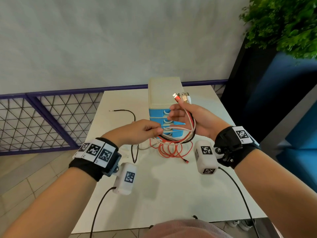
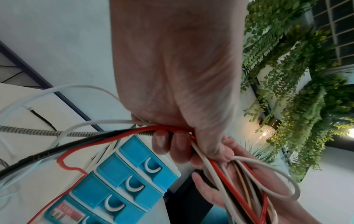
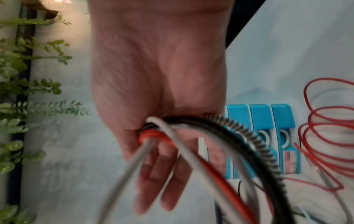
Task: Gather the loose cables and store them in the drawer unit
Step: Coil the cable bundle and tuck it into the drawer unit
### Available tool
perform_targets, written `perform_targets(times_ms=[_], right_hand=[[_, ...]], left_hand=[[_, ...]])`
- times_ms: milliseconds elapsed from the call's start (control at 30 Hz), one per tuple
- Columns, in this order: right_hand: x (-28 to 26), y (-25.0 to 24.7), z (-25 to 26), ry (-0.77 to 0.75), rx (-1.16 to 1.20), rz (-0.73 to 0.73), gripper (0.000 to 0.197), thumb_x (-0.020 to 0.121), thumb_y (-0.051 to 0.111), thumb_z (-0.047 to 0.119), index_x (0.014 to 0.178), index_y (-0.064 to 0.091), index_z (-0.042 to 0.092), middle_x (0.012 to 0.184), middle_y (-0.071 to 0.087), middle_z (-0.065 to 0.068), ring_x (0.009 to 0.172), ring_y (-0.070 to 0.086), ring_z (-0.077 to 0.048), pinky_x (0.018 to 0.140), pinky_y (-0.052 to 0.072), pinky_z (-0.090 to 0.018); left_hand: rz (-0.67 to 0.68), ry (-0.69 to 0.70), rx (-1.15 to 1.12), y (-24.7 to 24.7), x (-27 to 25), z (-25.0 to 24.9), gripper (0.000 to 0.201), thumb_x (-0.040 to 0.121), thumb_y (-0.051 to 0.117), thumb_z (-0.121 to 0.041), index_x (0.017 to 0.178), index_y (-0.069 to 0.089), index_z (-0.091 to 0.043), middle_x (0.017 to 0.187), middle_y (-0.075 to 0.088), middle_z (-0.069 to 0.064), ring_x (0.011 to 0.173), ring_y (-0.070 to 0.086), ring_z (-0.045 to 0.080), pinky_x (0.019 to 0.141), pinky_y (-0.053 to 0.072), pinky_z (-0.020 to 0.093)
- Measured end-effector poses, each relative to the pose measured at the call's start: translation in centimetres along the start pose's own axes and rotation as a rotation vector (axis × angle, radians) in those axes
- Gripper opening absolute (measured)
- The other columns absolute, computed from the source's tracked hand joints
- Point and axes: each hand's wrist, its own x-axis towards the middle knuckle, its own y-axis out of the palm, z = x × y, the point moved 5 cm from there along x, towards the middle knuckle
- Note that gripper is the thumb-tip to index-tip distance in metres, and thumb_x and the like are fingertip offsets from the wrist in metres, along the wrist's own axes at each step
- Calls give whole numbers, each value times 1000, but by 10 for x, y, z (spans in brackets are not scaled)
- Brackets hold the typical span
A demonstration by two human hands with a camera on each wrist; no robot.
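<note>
My left hand (image 1: pixel 145 130) grips a bundle of red, white, black and spring-wrapped cables (image 1: pixel 193 125) in curled fingers, just in front of the drawer unit (image 1: pixel 163 90). My right hand (image 1: pixel 199 121) pinches the same bundle near its USB plugs (image 1: pixel 180 97), which stick up past the thumb. In the left wrist view my left hand's fingers (image 2: pixel 162 142) close round the cables (image 2: pixel 122 133). In the right wrist view the bundle (image 3: pixel 153 134) leaves my right hand (image 3: pixel 159 75) at the thumb. The unit's blue drawers (image 2: pixel 134 174) are shut. Red loops (image 1: pixel 169 151) trail onto the table.
A black cable (image 1: pixel 127 111) lies on the white table (image 1: pixel 171 194), left of the unit. A purple mesh railing (image 1: pixel 42 117) runs behind on the left. A dark blue cabinet (image 1: pixel 283 100) topped with a plant (image 1: pixel 283 23) stands to the right.
</note>
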Motion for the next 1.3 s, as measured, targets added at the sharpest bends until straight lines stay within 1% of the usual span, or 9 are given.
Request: perform_targets(times_ms=[133, 233, 333, 400, 567, 700, 867, 1067, 1300], right_hand=[[1, 4, 0, -17, 116, -64, 27, 102, 41, 30, 103, 58, 9, 76, 71, -7, 75, 73, -19, 69, 62, -34], [2, 9, 5, -55, 120, -75, 23, 103, 39, 28, 97, 53, 12, 57, 47, 5, 43, 45, -4, 38, 42, -15], [4, 15, 5, -84, 120, -56, 23, 104, 39, 28, 90, 50, 13, 53, 35, 7, 37, 27, -2, 33, 24, -13], [7, 20, 2, -101, 105, -86, 24, 103, 40, 28, 86, 49, 14, 53, 35, 7, 37, 27, -3, 34, 23, -14], [11, 21, 4, -204, 102, -212, 28, 104, 39, 27, 80, 48, 15, 56, 47, 3, 49, 47, -10, 53, 36, -23], [7, 19, 6, -245, 57, -249, 29, 103, 40, 31, 80, 50, 15, 65, 59, -1, 61, 60, -15, 65, 50, -30], [8, 15, -3, -216, 295, -212, 28, 102, 42, 36, 82, 46, 17, 53, 32, 7, 37, 26, -3, 30, 22, -15], [10, 16, -13, -178, 333, -181, 26, 102, 42, 36, 85, 50, 17, 51, 29, 9, 36, 22, -2, 28, 17, -15], [8, 7, -5, -196, 370, -179, 28, 103, 39, 36, 82, 48, 19, 49, 30, 10, 34, 23, 0, 27, 17, -13]], left_hand=[[29, -80, -47, 0, -2, 1, 33, 99, 37, -40, 81, 59, -23, 65, 52, -15, 57, 46, -3, 55, 37, 8], [108, -160, -144, 12, -3, 3, 56, 99, 19, -51, 95, 63, -16, 77, 59, -6, 72, 51, 11, 80, 42, 21], [20, -110, -215, 21, -1, -7, 58, 95, 13, -58, 124, 55, -31, 127, 58, -8, 117, 51, 8, 108, 31, 28], [-37, -21, -281, 28, 2, -25, 56, 95, 16, -58, 133, 50, -33, 137, 49, -14, 124, 44, 3, 106, 31, 22], [-187, 121, -141, 52, 10, -55, 26, 95, 50, -37, 102, 56, -13, 95, 64, 1, 87, 59, 14, 79, 49, 31], [-186, 133, -190, 65, 16, -53, 20, 99, 41, -30, 91, 47, -12, 75, 53, -1, 66, 47, 11, 64, 43, 26], [-97, 102, -534, 63, 14, -50, 43, 102, 23, -40, 83, 51, -14, 59, 42, -6, 51, 36, 9, 52, 35, 24], [134, 23, -679, 64, 9, -48, 61, 100, 20, -50, 81, 49, 0, 55, 32, 0, 48, 28, 10, 54, 29, 22], [357, -91, -779, 75, -1, -30, 55, 96, 20, -55, 67, 41, -14, 52, 33, -1, 46, 31, 13, 56, 35, 25]])
